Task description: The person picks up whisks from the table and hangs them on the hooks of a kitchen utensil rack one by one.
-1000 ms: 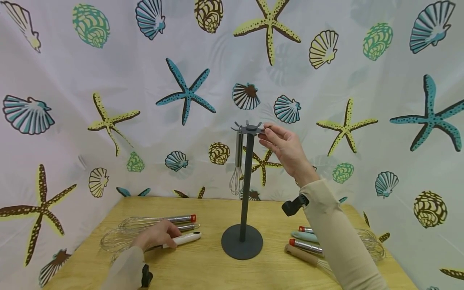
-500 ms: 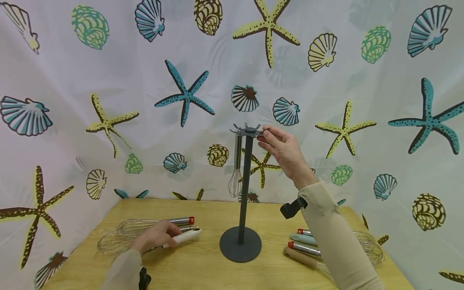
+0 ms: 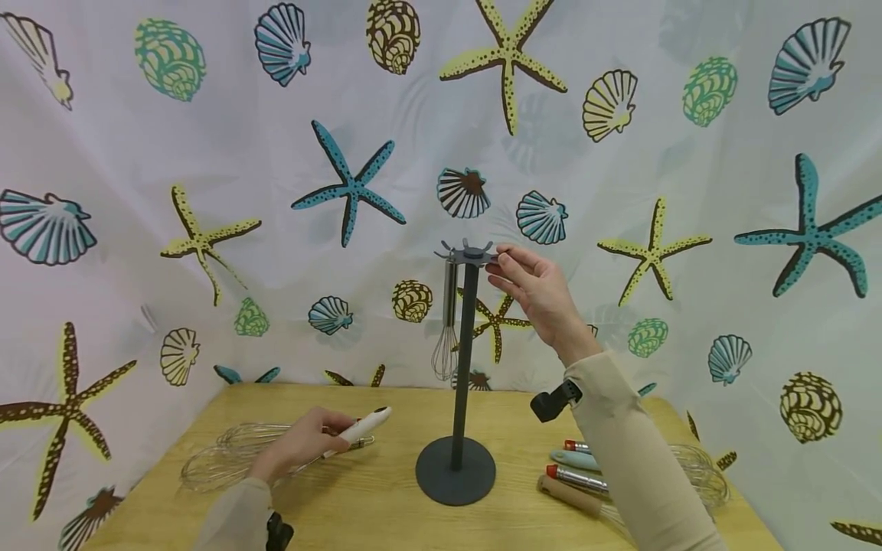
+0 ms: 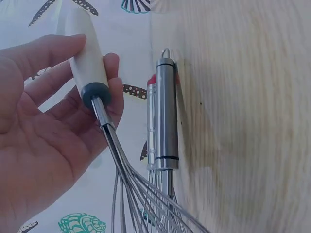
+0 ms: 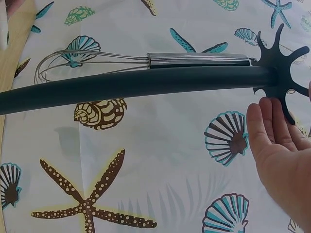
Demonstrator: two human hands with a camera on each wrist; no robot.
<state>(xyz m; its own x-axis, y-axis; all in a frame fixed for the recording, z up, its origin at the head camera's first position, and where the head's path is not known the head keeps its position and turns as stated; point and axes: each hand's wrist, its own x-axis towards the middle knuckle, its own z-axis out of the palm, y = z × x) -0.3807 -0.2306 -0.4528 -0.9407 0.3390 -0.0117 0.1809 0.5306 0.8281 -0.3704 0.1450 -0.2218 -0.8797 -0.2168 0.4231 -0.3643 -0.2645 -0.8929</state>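
In the head view my left hand [image 3: 306, 444] grips a whisk by its white handle [image 3: 365, 427], thumb on one side and fingers on the other. That handle tilts upward, and in the left wrist view its wires [image 4: 129, 182] spread downward from a dark collar. A dark grey utensil stand [image 3: 465, 367] rises from a round base. My right hand [image 3: 540, 295] pinches one hook of its top between thumb and fingers. A steel whisk [image 3: 449, 298] hangs from a hook on the stand's left side.
Left on the wooden table [image 3: 386, 509] lie more steel-handled whisks [image 4: 166, 114], partly behind my left hand. Several whisks, including one with a brown handle [image 3: 568, 493] and one with a pale blue handle [image 3: 574, 459], lie right, partly under my right forearm. A patterned curtain [image 3: 406, 138] surrounds the table.
My left hand has lifted the white-handled whisk, whose handle end has risen off the table. My right hand stays at the top of the stand. The view has tilted slightly upward.
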